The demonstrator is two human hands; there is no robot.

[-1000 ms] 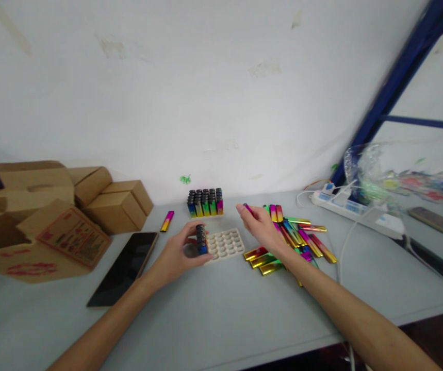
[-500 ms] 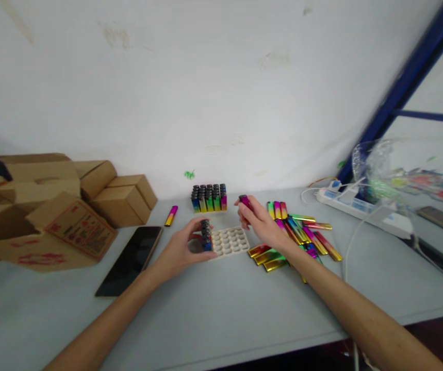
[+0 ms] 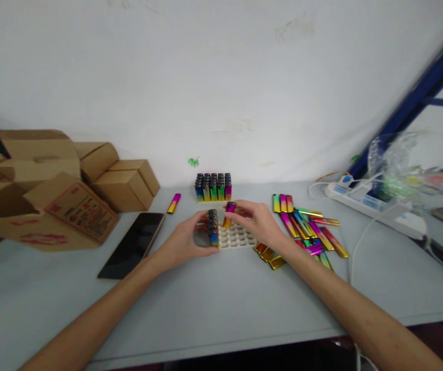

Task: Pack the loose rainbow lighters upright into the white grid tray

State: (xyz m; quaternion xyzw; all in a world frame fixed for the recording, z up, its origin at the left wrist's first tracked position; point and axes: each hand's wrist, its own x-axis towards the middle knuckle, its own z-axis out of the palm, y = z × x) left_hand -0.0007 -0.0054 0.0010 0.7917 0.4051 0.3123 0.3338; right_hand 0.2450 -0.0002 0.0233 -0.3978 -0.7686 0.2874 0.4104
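A pale tray [image 3: 240, 238] with rows of round-edged slots lies on the table in front of me. Along its left end stands a column of upright lighters [image 3: 213, 226], black tops up, blue at the front. My left hand [image 3: 184, 238] is closed round that end, thumb at the tray's front edge and fingers behind. Between the fingertips of my right hand [image 3: 258, 222] is a purple-and-gold lighter [image 3: 228, 215], upright, just right of the column and over the slots. Whether its base touches the tray I cannot tell. Loose shiny lighters [image 3: 302, 226] are scattered to the right.
A filled block of lighters [image 3: 213, 188] stands by the wall, and a single lighter [image 3: 174, 203] lies to its left. A dark phone-like slab [image 3: 132, 246] and cardboard boxes [image 3: 70, 211] occupy the left. A power strip [image 3: 376, 208] with cables lies at the right.
My right hand has moved left with the purple lighter, from beyond the tray's right back corner to beside the column. My left hand keeps its hold. The camera view has shifted slightly.
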